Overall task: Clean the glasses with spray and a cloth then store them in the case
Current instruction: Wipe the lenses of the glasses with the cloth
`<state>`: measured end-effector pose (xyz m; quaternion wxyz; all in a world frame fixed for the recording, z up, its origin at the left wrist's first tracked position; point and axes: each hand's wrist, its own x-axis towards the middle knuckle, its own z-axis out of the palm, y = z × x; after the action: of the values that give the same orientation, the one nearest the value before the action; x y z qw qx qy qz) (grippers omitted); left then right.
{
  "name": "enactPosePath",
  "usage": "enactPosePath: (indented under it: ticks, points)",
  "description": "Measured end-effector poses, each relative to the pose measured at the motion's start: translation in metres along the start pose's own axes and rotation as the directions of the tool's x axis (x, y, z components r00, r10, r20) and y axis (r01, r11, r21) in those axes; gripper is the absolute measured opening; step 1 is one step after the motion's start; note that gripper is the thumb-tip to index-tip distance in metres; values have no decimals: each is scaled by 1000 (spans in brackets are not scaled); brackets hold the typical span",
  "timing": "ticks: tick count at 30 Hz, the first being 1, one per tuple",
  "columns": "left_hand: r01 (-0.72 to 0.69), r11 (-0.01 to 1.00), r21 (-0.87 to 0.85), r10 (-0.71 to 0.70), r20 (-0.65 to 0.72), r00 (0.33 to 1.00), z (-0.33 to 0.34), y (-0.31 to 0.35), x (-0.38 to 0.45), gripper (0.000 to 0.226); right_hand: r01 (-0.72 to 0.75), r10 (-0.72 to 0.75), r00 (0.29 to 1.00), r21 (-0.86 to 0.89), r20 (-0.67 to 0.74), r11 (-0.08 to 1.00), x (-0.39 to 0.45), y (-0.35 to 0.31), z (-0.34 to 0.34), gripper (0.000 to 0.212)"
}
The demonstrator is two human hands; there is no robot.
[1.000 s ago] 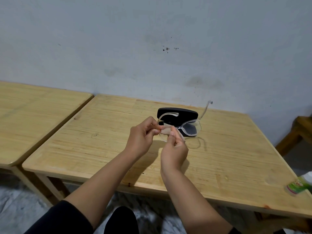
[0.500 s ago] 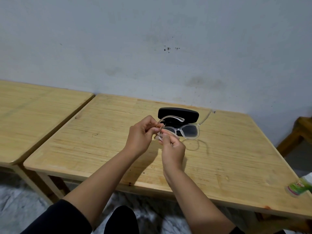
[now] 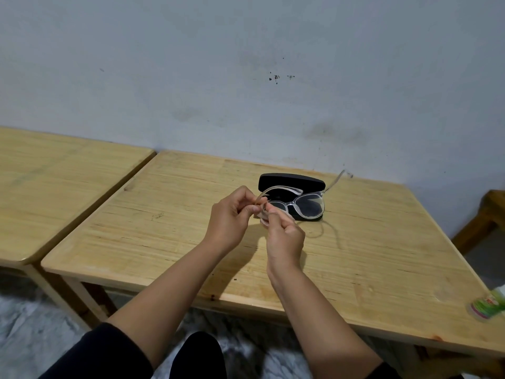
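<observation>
Clear-framed glasses (image 3: 310,205) are held above the wooden table (image 3: 382,247), temples unfolded, one temple sticking out to the right. My left hand (image 3: 231,217) pinches the left temple near its hinge. My right hand (image 3: 284,236) presses a small pale cloth (image 3: 263,218) against the left lens, which is mostly hidden by my fingers. A black glasses case (image 3: 291,181) lies shut on the table right behind the glasses. The spray bottle (image 3: 489,306), white with a green label, lies at the table's right edge, cut off by the frame.
A second wooden table (image 3: 54,181) stands against the left side. A wooden piece of furniture (image 3: 486,214) shows at the far right. A grey-white wall rises behind both tables. My dark-clothed knee (image 3: 199,354) sits below the front edge.
The glasses have dropped lower and levelled out in front of the case. My right hand's fingers have shifted with the cloth on the left lens. My left hand has barely moved.
</observation>
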<state>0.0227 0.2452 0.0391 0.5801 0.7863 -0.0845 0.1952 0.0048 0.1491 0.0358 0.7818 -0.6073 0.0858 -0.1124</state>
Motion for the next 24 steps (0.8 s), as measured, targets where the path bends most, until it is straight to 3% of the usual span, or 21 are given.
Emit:
enactPosePath:
  ticks: [8,14,20,24]
  points:
    - [3,1000,21,-3,23,1000,-7,1,1,24,-18,32,990,-104,136,994,5,0,-5,18]
    - [14,998,59,-13,-21,1000,-17,-6,-4,28,121,-45,967,-294,252,948,9,2,-16,24]
    - [19,995,96,-11,-81,997,-20,-9,-1,24,185,-148,982,-408,120,894,3,8,-21,21]
    - [-25,991,132,35,-75,997,-14,-7,-5,31,108,-123,992,-317,-28,942,-5,18,-6,29]
